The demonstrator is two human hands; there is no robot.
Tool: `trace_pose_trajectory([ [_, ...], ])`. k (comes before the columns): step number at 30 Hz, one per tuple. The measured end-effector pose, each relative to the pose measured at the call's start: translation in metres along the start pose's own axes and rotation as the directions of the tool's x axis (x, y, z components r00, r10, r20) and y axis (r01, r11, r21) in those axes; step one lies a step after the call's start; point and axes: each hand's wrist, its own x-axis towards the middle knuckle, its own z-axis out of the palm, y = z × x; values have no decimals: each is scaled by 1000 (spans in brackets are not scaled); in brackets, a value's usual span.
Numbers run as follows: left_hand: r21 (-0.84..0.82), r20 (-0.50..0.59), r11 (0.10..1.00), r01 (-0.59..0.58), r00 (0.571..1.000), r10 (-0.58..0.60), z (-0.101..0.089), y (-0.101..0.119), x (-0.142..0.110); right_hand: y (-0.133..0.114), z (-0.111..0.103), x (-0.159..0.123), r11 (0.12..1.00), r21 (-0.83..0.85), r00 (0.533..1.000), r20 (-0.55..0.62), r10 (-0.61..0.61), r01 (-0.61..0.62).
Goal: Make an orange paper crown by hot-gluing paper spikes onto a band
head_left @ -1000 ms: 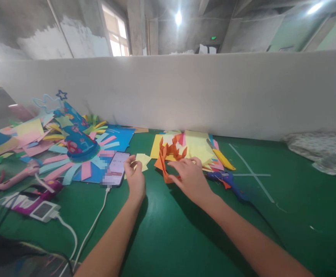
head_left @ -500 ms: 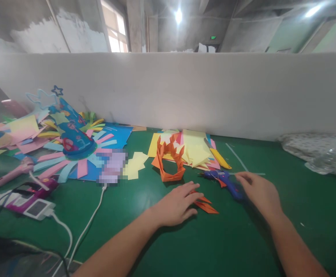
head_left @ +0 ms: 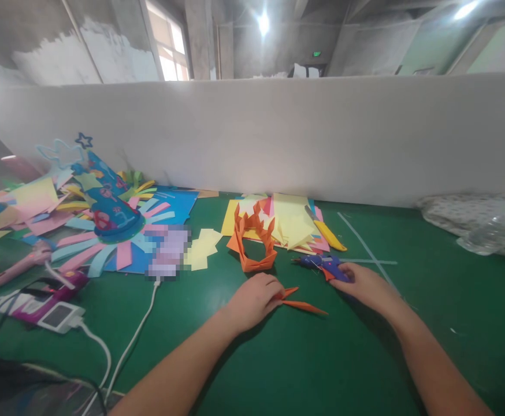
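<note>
1. On the green desk (head_left: 322, 370), we see the left hand (head_left: 256, 300) with its fingers drawn together on a folded orange piece (head_left: 305, 307); two pointed ends poke out rightward, though the fingertips themselves are hidden from us.

2. We find the right hand (head_left: 367, 284) wrapped around the handle of a blue glue gun (head_left: 322, 263), nozzle aimed toward the desk's left edge. We cannot tell whether the gun rests on the desk or is lifted.

3. An orange paper crown (head_left: 257, 264) stands between the left hand and the desk's far edge, its back against a paper stack (head_left: 296, 222) and its right side near the nozzle.

4. We judge that a leftward swing of the gun could brush the crown, and (if the nozzle is hot, which we cannot see) smear or scorch it.

5. The left hand sits just before the crown, so a careless lift could knock it over; too hard a pinch could crush the piece's folds.

6. Toward the far edge, a yellow cutter (head_left: 331, 236) lies partly on the stack; reaching there without looking might nick a finger.
</note>
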Motion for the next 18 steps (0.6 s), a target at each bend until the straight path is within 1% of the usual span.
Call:
trace_pose_trajectory([
  [3,47,10,999,-3,1000,3,-1,-1,-1,6,-4,0,989,147,999,45,4,-11],
  [6,43,42,999,-32,999,31,-1,-3,-2,7,-8,-2,936,351,999,25,35,-42],
  [8,14,53,999,-38,998,37,-2,-6,-2,3,-8,-5,843,535,998,33,48,-58],
  [10,-7,63,1000,-15,998,16,-3,-8,-4,-3,-6,-8,717,694,996,87,11,-68],
  [11,-10,65,1000,-1,998,1,-4,-9,-4,-7,-5,-10,660,748,993,114,-20,-72],
  [13,5,53,1000,15,999,-15,-6,-9,-6,-15,-4,-13,581,810,986,153,-72,-83],
  [18,81,-21,996,21,1000,-19,-10,-6,-7,-25,-2,-18,485,870,967,193,-166,-90],
])
